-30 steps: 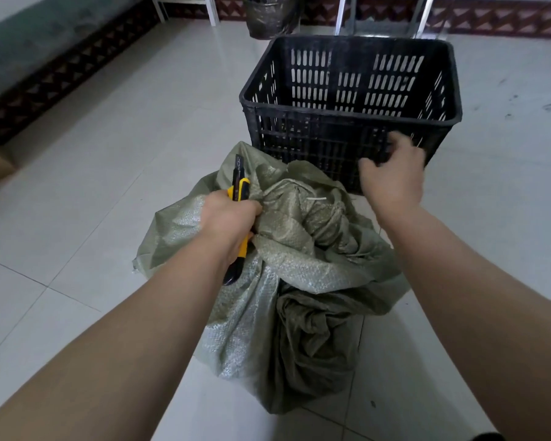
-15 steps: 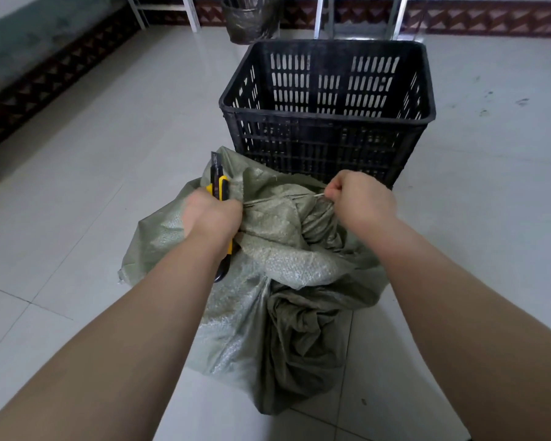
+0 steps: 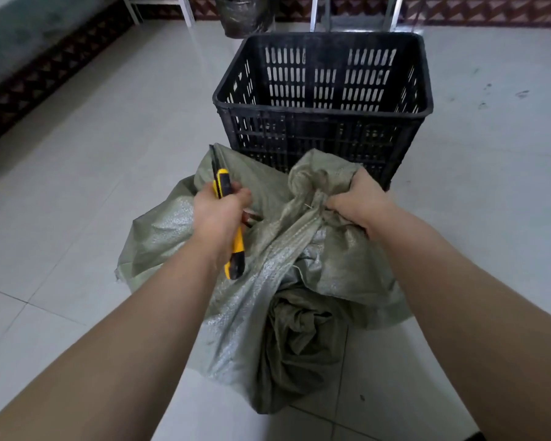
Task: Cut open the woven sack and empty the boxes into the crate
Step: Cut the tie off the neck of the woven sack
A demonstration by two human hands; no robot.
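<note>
The sack [image 3: 268,297] sits on the floor [image 3: 77,154] just in front of the crate [image 3: 315,107]. Its top is bunched and tied, and it is not yet cut. The right grip [image 3: 360,205] is closed tight round that bunched neck, fingers curled into the cloth, and seems to pull it up and to the right. This likely draws the weave taut, so a blade can bite rather than push loose fabric about. The left grip [image 3: 218,214] is wrapped fully round the knife [image 3: 236,256], with the handle running through the fist and the blade end pointing up and away from the body, toward the crate. Held so, the edge is clear of both forearms and of the right grip, which is sensible before a cut near the neck. The blade is beside the sack's upper fold; whether it touches I cannot tell. No boxes show; they are presumably inside. The crate stands open-mouthed and near, so the sack needs only a short tip to empty.
</note>
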